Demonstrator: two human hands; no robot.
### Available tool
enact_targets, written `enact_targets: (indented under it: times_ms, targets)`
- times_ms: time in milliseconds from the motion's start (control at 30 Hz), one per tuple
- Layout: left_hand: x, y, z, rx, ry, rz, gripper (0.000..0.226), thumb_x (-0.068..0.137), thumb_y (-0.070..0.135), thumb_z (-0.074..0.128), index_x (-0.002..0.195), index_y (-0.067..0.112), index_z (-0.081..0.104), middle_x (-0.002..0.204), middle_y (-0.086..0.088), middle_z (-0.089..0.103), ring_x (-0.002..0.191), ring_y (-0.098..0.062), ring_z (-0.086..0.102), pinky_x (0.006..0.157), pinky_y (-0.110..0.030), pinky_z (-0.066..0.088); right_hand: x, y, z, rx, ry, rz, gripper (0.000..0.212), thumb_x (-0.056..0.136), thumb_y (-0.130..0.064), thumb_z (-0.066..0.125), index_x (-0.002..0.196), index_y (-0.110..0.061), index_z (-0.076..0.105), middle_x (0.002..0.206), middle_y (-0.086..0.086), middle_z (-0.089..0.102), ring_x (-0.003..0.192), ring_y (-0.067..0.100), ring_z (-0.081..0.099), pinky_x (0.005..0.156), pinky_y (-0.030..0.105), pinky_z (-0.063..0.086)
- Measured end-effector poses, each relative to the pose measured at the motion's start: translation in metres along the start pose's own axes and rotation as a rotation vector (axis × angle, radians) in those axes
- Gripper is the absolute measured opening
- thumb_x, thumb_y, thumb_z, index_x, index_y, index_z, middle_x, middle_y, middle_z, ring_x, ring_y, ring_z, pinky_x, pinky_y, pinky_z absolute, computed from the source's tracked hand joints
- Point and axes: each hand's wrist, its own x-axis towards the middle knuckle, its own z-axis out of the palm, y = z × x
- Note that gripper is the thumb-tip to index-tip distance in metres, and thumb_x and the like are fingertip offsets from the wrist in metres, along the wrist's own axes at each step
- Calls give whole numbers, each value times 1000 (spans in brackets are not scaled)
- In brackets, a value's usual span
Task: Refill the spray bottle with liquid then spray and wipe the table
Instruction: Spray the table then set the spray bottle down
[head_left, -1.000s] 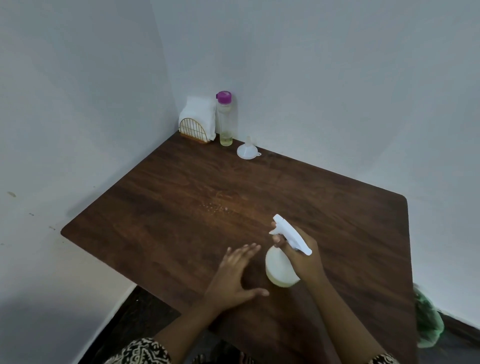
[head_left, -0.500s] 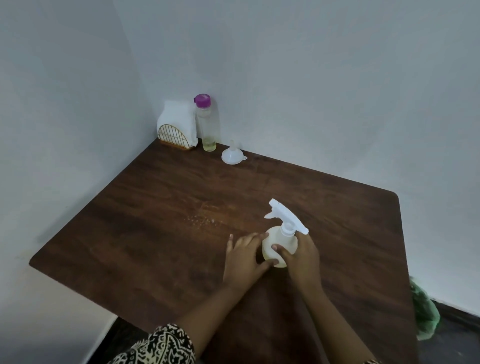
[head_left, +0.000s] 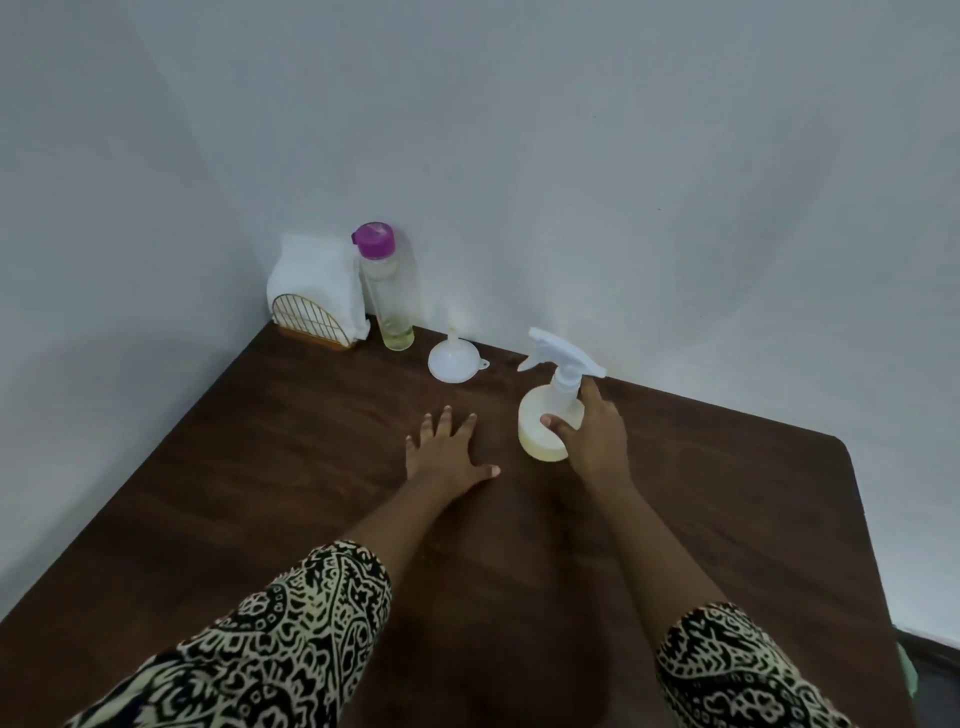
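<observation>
A white spray bottle (head_left: 545, 415) with a trigger head stands upright on the dark wooden table (head_left: 260, 493), a little yellowish liquid at its base. My right hand (head_left: 592, 434) grips its round body from the right, thumb across the front. My left hand (head_left: 447, 449) rests flat on the table with fingers spread, a short way left of the bottle and apart from it. A clear refill bottle (head_left: 387, 291) with a purple cap holds pale yellow liquid in the far corner. A white funnel (head_left: 452, 356) lies mouth-down between the two bottles.
A gold wire holder with white napkins (head_left: 317, 299) stands in the far left corner against the wall. White walls close the table's far and left sides. A green bag (head_left: 906, 670) shows on the floor at the right edge.
The spray bottle has been moved farther away, toward the funnel and the wall. My left hand has let go of it and now lies flat on the table.
</observation>
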Motion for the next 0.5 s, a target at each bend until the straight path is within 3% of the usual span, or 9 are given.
enact_targets:
  times_ms: [267,500]
  targets:
    - [16,-6,0,-35,-82,34,102,73,69,62,150,43,0,160,1,-16,146,-31,-15,113,-62,4,68,-6,4,-53,-72,-18,60,83,-25,70,134,-5,43,125,14,53,115,29,51,88,31,39]
    - [18,-8,1,-30,-73,39,102,72,71,60,150,44,-1,160,2,-17,146,-31,-16,114,-62,4,84,-5,-5,-34,-110,12,62,84,-22,70,137,-7,41,135,12,52,123,30,49,100,39,41]
